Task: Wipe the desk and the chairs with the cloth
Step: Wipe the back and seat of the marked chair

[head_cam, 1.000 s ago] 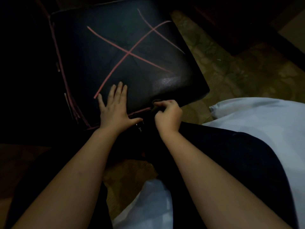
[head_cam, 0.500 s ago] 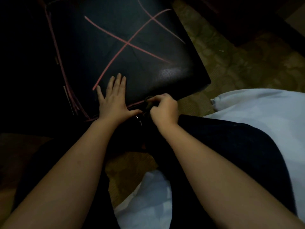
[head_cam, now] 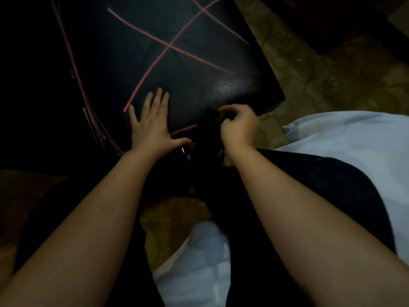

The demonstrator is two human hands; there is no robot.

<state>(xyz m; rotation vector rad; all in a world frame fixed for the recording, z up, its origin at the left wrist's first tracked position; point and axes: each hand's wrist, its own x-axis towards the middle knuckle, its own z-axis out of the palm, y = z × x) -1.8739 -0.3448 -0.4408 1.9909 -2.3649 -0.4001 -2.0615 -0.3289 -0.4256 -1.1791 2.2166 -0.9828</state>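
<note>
A black padded chair seat with crossed pink piping fills the upper left. My left hand lies flat on its near part, fingers straight and spread, thumb along the front edge. My right hand is curled at the seat's front edge, near the right corner, slightly blurred. Its fingertips pinch a small dark cloth against the edge. The dim light hides most of the cloth.
Shiny metal fittings show under the seat's front edge between my wrists. Patterned carpet lies to the right of the chair. Dark furniture stands at the top right. My dark trousers and white garment fill the lower view.
My right hand slid a little left along the seat's front edge, then back right with the cloth. The left hand stays flat on the seat. The view has tilted down slightly.
</note>
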